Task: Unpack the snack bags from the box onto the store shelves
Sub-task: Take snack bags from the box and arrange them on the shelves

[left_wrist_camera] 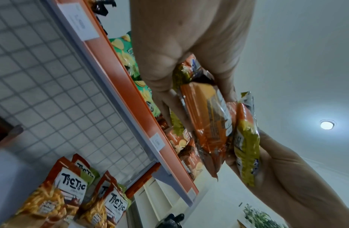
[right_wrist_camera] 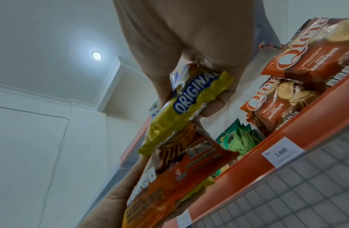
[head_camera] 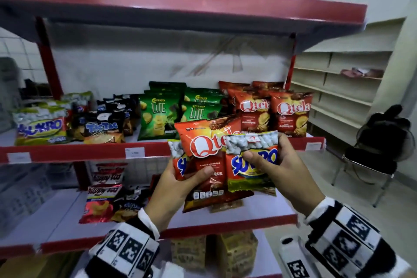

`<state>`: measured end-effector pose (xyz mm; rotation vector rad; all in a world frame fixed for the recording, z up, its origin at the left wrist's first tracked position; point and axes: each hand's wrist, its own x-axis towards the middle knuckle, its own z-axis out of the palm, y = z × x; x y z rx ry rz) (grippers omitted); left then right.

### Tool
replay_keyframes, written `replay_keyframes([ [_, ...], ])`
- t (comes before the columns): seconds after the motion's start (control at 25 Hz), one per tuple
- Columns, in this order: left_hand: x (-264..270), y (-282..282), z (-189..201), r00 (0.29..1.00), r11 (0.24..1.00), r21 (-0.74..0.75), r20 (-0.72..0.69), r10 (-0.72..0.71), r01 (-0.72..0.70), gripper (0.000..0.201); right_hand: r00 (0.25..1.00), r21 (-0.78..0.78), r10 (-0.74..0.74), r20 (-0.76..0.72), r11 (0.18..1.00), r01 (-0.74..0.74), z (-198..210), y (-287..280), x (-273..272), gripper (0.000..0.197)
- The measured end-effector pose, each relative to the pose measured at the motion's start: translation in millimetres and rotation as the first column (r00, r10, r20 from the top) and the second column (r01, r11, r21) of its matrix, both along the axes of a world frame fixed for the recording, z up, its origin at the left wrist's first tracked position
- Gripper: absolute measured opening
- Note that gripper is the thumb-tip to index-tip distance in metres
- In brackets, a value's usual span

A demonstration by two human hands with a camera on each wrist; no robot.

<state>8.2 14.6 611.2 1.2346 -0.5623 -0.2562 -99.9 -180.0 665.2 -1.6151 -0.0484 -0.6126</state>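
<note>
My left hand [head_camera: 178, 185] grips an orange Qtela bag [head_camera: 207, 149], thumb across its front, with a Sukro bag [head_camera: 177, 161] tucked behind it at the left. My right hand [head_camera: 279, 165] pinches a second Sukro bag [head_camera: 252, 165] that overlaps the Qtela bag's right side. All three bags hang in front of the red edge of the middle shelf [head_camera: 90, 153]. In the left wrist view my left hand [left_wrist_camera: 189, 54] clamps the Qtela bag [left_wrist_camera: 207, 120]. Seen from the right wrist, my right hand [right_wrist_camera: 199, 46] holds the Sukro bag [right_wrist_camera: 181, 108] above the Qtela bag [right_wrist_camera: 179, 172].
The middle shelf carries rows of Sukro [head_camera: 40, 126], Tic Tac [head_camera: 103, 128], Lite [head_camera: 158, 115] and Qtela bags [head_camera: 291, 113]. Happy Tos bags [head_camera: 101, 198] lie on the lower shelf. Brown packs [head_camera: 214, 255] stand below it. A chair with a black bag [head_camera: 379, 142] is at the right.
</note>
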Motion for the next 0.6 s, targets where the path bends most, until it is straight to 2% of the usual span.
replay_keyframes([
  [0.2,5.8,47.5,9.8,0.983,0.982,-0.032,0.004,0.184,-0.184,0.065,0.994,0.045,0.108,-0.021,0.993,-0.107,8.8,17.7,27.2,0.049],
  [0.36,28.2,98.6,16.7,0.968,0.967,-0.06,0.024,0.25,-0.248,0.06,0.997,0.133,0.077,-0.021,0.988,-0.073,19.6,40.9,60.8,0.014],
  [0.52,57.4,139.9,23.3,0.956,0.954,-0.066,0.023,0.293,-0.291,0.068,0.999,0.091,0.052,0.005,0.994,-0.053,37.4,73.1,89.5,0.011],
  [0.56,96.8,214.6,29.3,0.946,0.944,-0.097,0.039,0.321,-0.316,0.068,0.998,0.116,0.065,0.013,0.991,-0.066,40.8,141.0,142.4,0.012],
  [0.6,100.6,214.5,30.6,0.947,0.947,-0.076,0.05,0.317,-0.312,0.068,0.998,0.127,0.059,0.033,0.99,-0.062,44.5,143.6,143.7,0.011],
])
